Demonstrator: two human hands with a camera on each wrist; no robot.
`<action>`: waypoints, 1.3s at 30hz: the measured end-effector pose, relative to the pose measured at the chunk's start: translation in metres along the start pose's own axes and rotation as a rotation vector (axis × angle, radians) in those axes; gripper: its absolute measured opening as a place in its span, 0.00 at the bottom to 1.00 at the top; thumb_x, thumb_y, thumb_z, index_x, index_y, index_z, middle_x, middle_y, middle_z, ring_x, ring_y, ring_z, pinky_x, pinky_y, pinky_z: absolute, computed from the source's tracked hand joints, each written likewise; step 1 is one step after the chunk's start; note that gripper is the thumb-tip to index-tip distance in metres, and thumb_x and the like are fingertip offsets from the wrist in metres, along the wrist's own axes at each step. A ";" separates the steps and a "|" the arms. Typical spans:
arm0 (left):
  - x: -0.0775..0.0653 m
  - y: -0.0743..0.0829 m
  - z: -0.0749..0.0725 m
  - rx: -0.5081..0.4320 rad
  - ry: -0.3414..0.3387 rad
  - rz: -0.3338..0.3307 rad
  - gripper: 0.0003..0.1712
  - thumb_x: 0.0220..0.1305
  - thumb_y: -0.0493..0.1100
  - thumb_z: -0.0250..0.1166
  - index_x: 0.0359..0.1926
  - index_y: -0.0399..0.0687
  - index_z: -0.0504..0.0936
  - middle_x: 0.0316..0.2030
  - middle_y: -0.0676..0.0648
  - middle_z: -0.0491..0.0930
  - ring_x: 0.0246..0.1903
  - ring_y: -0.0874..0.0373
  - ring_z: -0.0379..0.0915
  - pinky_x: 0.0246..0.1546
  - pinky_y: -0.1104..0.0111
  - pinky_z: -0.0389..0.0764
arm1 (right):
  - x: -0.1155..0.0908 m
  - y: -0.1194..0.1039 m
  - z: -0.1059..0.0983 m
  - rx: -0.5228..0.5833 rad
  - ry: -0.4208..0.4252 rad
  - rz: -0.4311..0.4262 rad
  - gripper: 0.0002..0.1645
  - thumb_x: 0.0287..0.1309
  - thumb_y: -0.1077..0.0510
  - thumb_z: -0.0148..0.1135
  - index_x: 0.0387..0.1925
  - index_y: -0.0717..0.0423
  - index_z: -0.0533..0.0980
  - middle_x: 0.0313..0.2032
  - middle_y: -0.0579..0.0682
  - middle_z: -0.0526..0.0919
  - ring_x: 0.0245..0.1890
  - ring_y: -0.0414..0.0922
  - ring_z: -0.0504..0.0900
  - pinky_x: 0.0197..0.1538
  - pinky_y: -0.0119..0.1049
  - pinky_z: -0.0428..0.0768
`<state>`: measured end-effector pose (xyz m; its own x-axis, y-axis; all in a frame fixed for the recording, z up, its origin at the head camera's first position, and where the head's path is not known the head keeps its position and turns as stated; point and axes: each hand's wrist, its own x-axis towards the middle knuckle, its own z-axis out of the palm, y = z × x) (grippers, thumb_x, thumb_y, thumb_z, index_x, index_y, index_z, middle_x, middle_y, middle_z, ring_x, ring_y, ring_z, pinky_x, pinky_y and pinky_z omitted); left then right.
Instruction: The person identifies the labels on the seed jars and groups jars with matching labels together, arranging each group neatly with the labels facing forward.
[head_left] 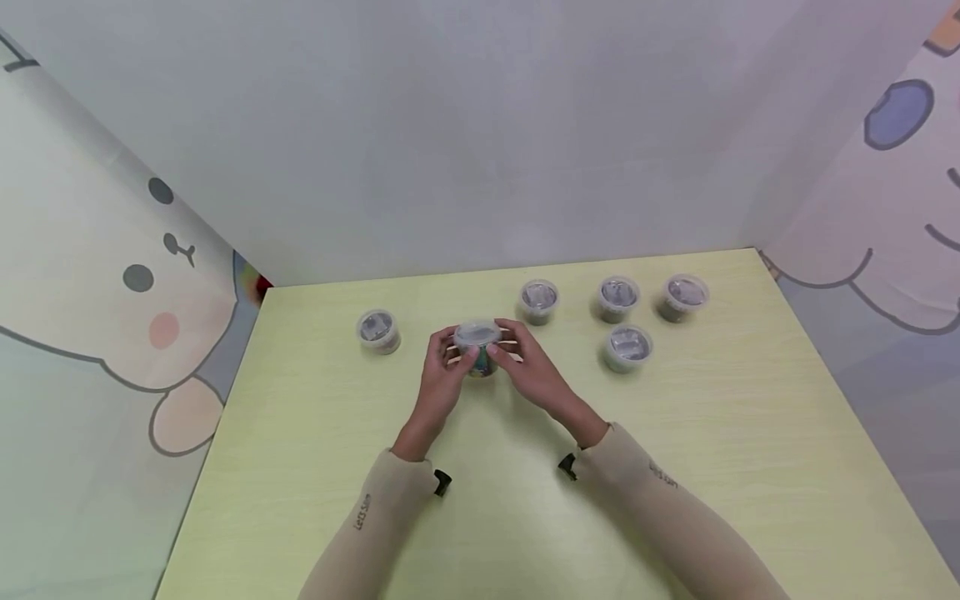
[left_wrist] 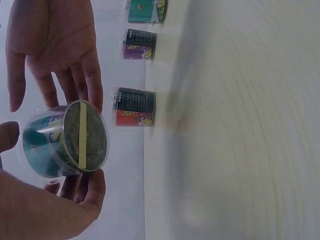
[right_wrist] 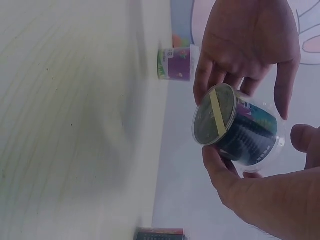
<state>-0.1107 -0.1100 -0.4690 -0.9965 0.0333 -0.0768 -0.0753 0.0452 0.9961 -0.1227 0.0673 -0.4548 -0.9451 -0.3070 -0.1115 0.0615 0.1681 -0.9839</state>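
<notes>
Between both hands is a clear plastic tub point(head_left: 478, 335) with a lid and a teal, dark-printed label, upright above the table. My left hand point(head_left: 441, 377) grips its left side, thumb on the front and fingers curled around the back. On the opposite side my right hand point(head_left: 532, 368) holds it the same way, its thumb close to the left one. From below, the left wrist view shows the tub's base point(left_wrist: 92, 137) with a pale yellow strip across it. That strip point(right_wrist: 218, 113) also appears in the right wrist view, beside dark label print.
On the pale yellow table point(head_left: 495, 517), one lidded tub point(head_left: 378, 331) stands to the left. Several more, including a front one point(head_left: 627, 348), stand at the right. A red-labelled tub point(left_wrist: 134, 109) shows beyond my hands. A pale wall point(head_left: 495, 150) closes off the back.
</notes>
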 end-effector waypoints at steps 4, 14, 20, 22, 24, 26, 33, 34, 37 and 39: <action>-0.003 0.001 0.005 0.022 0.023 0.002 0.31 0.77 0.41 0.64 0.73 0.37 0.62 0.66 0.35 0.70 0.60 0.45 0.70 0.58 0.61 0.74 | 0.001 0.001 0.002 -0.023 0.031 0.006 0.32 0.81 0.55 0.55 0.78 0.59 0.61 0.69 0.66 0.71 0.71 0.64 0.72 0.71 0.61 0.72; -0.005 0.003 0.007 0.070 0.031 -0.061 0.29 0.78 0.43 0.63 0.71 0.38 0.63 0.65 0.36 0.70 0.60 0.45 0.71 0.60 0.58 0.75 | 0.000 0.004 0.000 0.027 0.023 0.041 0.30 0.82 0.57 0.53 0.77 0.60 0.61 0.68 0.65 0.72 0.68 0.62 0.74 0.69 0.57 0.75; -0.003 0.007 -0.002 0.014 -0.020 -0.104 0.22 0.84 0.42 0.54 0.70 0.38 0.64 0.64 0.35 0.71 0.57 0.47 0.73 0.63 0.53 0.75 | -0.001 0.004 -0.008 0.139 -0.031 0.070 0.28 0.84 0.58 0.48 0.78 0.62 0.60 0.68 0.68 0.70 0.67 0.60 0.74 0.70 0.56 0.76; -0.003 0.009 -0.004 0.017 -0.048 -0.110 0.23 0.84 0.43 0.53 0.71 0.38 0.64 0.64 0.35 0.71 0.56 0.48 0.73 0.63 0.51 0.75 | -0.001 0.004 -0.010 0.158 -0.046 0.075 0.28 0.84 0.58 0.47 0.77 0.62 0.59 0.68 0.68 0.70 0.67 0.60 0.74 0.71 0.56 0.75; -0.002 0.009 -0.005 0.027 -0.080 -0.115 0.25 0.84 0.44 0.54 0.74 0.39 0.64 0.66 0.36 0.70 0.57 0.48 0.73 0.64 0.50 0.76 | -0.003 0.003 -0.012 0.168 -0.057 0.081 0.28 0.85 0.57 0.47 0.77 0.62 0.59 0.68 0.68 0.70 0.67 0.59 0.74 0.71 0.57 0.74; -0.002 0.009 -0.006 0.034 -0.116 -0.124 0.27 0.85 0.44 0.53 0.76 0.40 0.63 0.67 0.36 0.69 0.60 0.47 0.72 0.65 0.50 0.75 | -0.004 0.003 -0.014 0.170 -0.068 0.089 0.28 0.85 0.56 0.46 0.77 0.61 0.59 0.68 0.67 0.71 0.67 0.59 0.74 0.71 0.57 0.74; -0.004 0.006 -0.005 0.000 -0.169 -0.157 0.27 0.85 0.44 0.51 0.77 0.38 0.63 0.72 0.36 0.67 0.67 0.44 0.69 0.69 0.50 0.73 | -0.007 0.004 -0.014 0.161 -0.100 0.090 0.28 0.86 0.53 0.44 0.78 0.61 0.60 0.66 0.67 0.71 0.67 0.59 0.74 0.71 0.57 0.75; -0.004 0.006 -0.004 -0.005 -0.163 -0.161 0.27 0.85 0.44 0.51 0.77 0.38 0.63 0.71 0.36 0.67 0.67 0.44 0.69 0.69 0.50 0.73 | -0.007 0.005 -0.014 0.160 -0.099 0.089 0.29 0.86 0.53 0.44 0.78 0.61 0.60 0.66 0.67 0.71 0.67 0.59 0.74 0.71 0.57 0.75; -0.005 0.004 -0.003 -0.005 -0.139 -0.155 0.26 0.85 0.44 0.52 0.76 0.38 0.64 0.70 0.36 0.68 0.65 0.46 0.70 0.66 0.52 0.74 | -0.007 0.006 -0.013 0.154 -0.084 0.083 0.29 0.86 0.53 0.44 0.78 0.62 0.60 0.66 0.67 0.71 0.67 0.59 0.74 0.70 0.56 0.75; -0.006 0.004 -0.002 -0.008 -0.120 -0.146 0.26 0.85 0.43 0.53 0.75 0.37 0.64 0.69 0.36 0.69 0.62 0.47 0.71 0.64 0.56 0.75 | -0.006 0.007 -0.012 0.150 -0.063 0.080 0.29 0.86 0.53 0.44 0.78 0.62 0.60 0.66 0.67 0.71 0.66 0.59 0.74 0.70 0.56 0.76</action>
<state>-0.1055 -0.1116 -0.4647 -0.9635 0.1458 -0.2246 -0.2195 0.0500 0.9743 -0.1200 0.0815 -0.4594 -0.9137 -0.3570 -0.1940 0.1872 0.0540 -0.9808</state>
